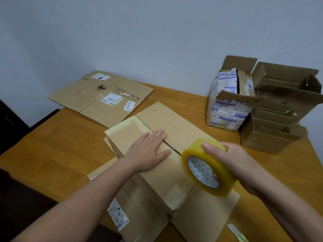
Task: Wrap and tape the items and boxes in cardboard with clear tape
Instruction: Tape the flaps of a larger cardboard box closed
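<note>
Head view showed the left hand [148,151] spread flat, fingers straight and together, pressing the top flap of the cardboard wrap [166,123] in the middle of the wooden table [52,149]. Its fingertips lay just beside the dark seam [173,145] where 2 flaps met with a small gap. The right hand [232,161] gripped the roll of clear tape [208,168], thumb on the outer face and fingers through the core, and held it above the near right part of the wrap, close to the seam. I could not see a free end of tape, so I judged that taping of this seam was not yet begun. The main risk, in my opinion, was the flap: if the left hand lifted before the tape was fixed, the stiff cardboard could spring up and the gap would open wider. The tape could also go on crooked or fold on itself, because only 1 hand was free to pull it. The wrap lay on a loose cardboard sheet [209,215], so a strong pull could make it slide. A flat carton [99,95] lay at the back and open boxes [279,105] stood at the right, well apart.
</note>
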